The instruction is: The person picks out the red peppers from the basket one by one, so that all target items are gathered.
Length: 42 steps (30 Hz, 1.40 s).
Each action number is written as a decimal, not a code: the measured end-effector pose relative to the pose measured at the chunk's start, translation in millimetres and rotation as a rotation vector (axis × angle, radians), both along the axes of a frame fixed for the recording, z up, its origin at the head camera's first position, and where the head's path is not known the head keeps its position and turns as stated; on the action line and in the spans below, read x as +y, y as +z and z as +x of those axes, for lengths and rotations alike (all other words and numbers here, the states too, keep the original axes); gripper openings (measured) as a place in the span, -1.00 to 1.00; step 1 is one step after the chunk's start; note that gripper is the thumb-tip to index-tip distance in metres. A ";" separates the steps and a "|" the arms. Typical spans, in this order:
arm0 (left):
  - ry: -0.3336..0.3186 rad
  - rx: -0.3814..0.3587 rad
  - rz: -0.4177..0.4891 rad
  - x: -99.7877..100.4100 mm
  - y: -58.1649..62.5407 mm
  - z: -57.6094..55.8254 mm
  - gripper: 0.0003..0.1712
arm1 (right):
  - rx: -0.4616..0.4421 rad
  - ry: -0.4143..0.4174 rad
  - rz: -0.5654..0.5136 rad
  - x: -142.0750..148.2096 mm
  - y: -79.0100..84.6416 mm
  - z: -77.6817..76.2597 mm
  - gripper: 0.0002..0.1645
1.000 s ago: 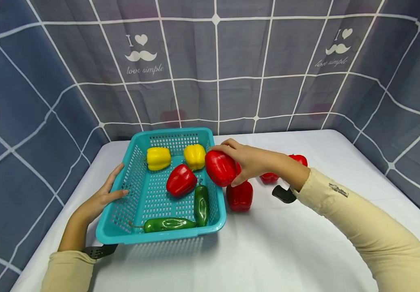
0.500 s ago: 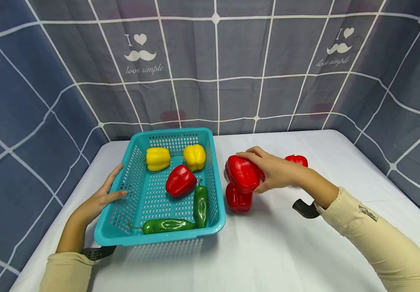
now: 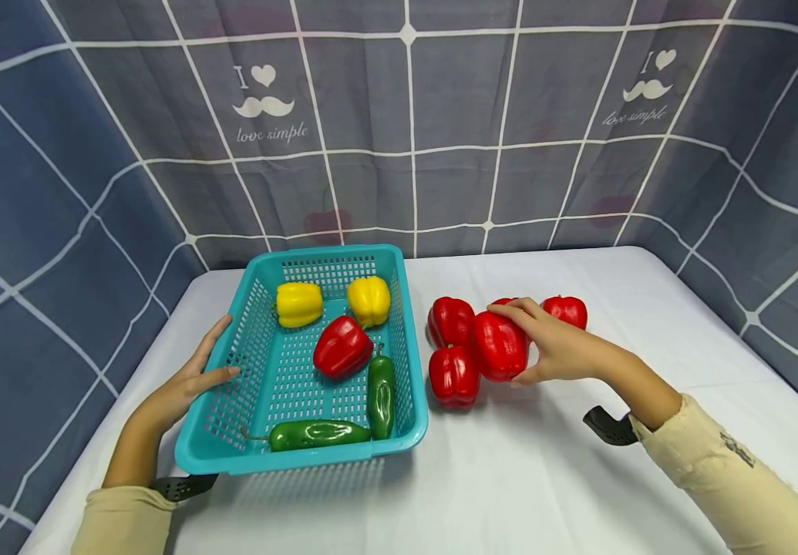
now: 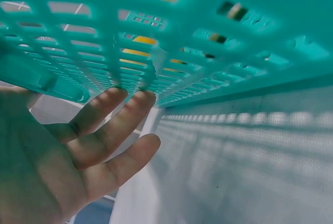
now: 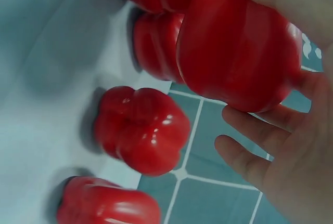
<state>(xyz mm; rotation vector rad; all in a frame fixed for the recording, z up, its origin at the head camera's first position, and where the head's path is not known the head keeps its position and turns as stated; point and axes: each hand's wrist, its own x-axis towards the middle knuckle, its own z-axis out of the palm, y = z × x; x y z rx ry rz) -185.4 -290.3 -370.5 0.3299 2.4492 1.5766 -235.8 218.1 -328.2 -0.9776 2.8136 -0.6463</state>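
Note:
A turquoise mesh basket (image 3: 301,461) stands on the left of the table. My left hand (image 3: 175,395) holds its left rim, the thumb over the edge and the other fingers along the outer wall. Inside lie yellow bell peppers (image 3: 299,304), a red bell pepper (image 3: 343,348) and long green peppers (image 3: 319,435). To the right of the basket, my right hand (image 3: 565,347) grips a red bell pepper (image 3: 500,347) between thumb and fingers. In the right wrist view that held pepper (image 5: 239,47) overlaps other red ones.
Around the right hand sit more red bell peppers, one nearest the basket's front (image 3: 454,378), one behind it (image 3: 450,321) and one farther right (image 3: 566,311); another is mostly hidden by the hand. A grey checked curtain (image 3: 454,92) encloses the white table (image 3: 510,478).
My right hand has carried the red bell pepper from over the basket's right rim rightward and lower, beside the other red peppers. The left hand has stayed at the rim.

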 end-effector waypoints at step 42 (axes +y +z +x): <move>0.003 0.001 -0.007 1.1 -0.4 -3.4 -0.10 | -0.049 -0.049 -0.110 30.2 -52.0 11.7 0.15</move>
